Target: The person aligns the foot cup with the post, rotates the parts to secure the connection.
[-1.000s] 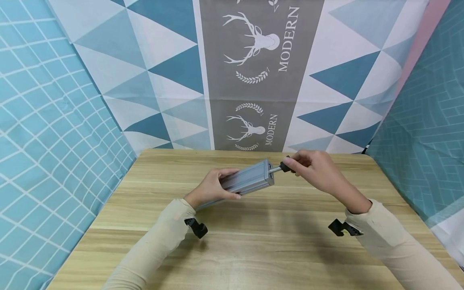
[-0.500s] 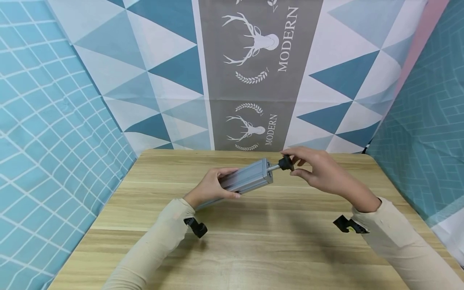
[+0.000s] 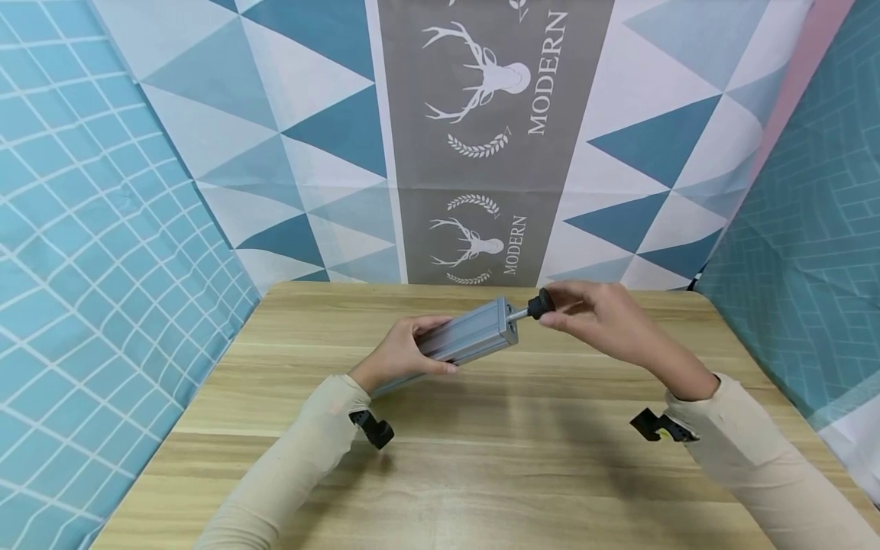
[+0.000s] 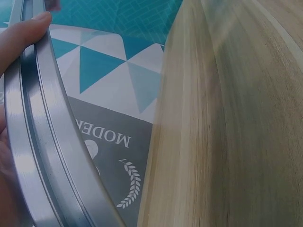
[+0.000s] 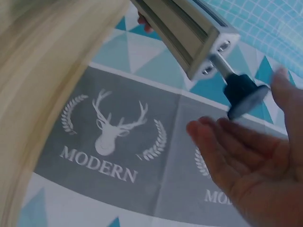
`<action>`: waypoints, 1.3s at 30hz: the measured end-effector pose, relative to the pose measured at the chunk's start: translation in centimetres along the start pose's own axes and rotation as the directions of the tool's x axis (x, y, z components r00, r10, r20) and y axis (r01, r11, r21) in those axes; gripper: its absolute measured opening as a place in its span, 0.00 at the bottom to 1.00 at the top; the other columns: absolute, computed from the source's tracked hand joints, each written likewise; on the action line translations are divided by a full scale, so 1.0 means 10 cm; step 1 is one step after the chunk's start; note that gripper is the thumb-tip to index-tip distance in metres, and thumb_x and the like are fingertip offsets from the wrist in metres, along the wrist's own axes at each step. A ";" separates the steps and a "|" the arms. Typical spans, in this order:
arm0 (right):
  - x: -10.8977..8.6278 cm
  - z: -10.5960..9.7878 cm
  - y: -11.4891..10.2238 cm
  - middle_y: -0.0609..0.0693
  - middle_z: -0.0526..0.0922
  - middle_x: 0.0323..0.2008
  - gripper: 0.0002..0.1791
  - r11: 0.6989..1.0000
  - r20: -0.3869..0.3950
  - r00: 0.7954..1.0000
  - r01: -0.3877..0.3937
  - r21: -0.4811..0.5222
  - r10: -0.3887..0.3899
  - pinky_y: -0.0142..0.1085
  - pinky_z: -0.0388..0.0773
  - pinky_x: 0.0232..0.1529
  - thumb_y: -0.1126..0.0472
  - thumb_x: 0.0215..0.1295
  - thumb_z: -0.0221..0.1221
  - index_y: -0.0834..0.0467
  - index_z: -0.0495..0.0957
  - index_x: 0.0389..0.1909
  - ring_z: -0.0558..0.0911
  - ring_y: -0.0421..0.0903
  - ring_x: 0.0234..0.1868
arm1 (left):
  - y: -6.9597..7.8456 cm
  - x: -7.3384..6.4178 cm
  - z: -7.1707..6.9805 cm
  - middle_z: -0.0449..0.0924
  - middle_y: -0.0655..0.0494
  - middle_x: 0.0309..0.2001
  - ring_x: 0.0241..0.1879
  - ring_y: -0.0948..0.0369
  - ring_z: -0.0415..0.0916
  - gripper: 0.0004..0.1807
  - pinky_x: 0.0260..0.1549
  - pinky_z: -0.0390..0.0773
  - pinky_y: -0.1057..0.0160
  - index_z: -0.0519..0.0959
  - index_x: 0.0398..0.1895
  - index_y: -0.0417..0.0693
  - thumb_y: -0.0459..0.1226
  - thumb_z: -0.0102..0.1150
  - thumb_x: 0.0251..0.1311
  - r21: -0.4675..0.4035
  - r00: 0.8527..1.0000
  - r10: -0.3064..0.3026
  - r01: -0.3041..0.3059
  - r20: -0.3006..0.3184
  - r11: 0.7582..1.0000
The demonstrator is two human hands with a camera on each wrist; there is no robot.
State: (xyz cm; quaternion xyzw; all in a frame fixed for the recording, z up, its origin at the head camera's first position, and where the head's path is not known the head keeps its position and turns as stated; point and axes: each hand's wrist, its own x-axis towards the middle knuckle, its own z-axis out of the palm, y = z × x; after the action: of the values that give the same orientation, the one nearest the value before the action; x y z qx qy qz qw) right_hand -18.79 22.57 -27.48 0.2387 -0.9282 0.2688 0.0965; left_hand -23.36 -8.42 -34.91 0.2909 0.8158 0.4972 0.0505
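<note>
A silver aluminium profile (image 3: 474, 332) is held tilted above the table, its right end raised. My left hand (image 3: 395, 355) grips it around the middle, thumb on the near side and fingers over the far side. From the raised end face a metal stem carries a black levelling foot (image 3: 540, 304). My right hand (image 3: 598, 321) is beside that foot. In the right wrist view the foot's round base (image 5: 251, 101) sits between thumb and fingers, apart from them. The left wrist view shows the profile's long groove (image 4: 35, 104) and part of the left hand.
Below both hands is a wood-grain table (image 3: 467, 473). A patterned backdrop (image 3: 474, 153) rises behind its far edge, with a blue gridded cloth (image 3: 89, 252) on the left and a teal cloth (image 3: 804, 252) on the right. Black camera mounts (image 3: 371, 429) jut from the wrists.
One second ago my right fingers pinched the levelling foot; they then spread and drew back right, and now hover loosely beside it. My left hand and the profile have barely moved.
</note>
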 end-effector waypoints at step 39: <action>-0.03 -0.04 0.03 0.53 0.76 0.59 0.39 0.952 -0.018 0.960 0.276 -0.131 -0.280 0.48 0.77 0.50 0.74 0.47 0.70 0.52 0.72 0.62 0.77 0.53 0.57 | 0.01 0.00 0.01 0.77 0.47 0.57 0.52 0.57 0.75 0.39 0.53 0.71 0.57 0.75 0.60 0.39 0.33 0.78 0.38 -0.009 0.999 0.024 -0.024 0.028 1.000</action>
State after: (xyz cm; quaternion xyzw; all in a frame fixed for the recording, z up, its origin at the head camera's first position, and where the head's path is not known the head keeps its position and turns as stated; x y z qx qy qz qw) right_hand -18.67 23.11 -27.37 0.3554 -0.8986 0.1973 0.1651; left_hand -23.29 -8.35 -34.86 0.3074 0.8093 0.4972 0.0574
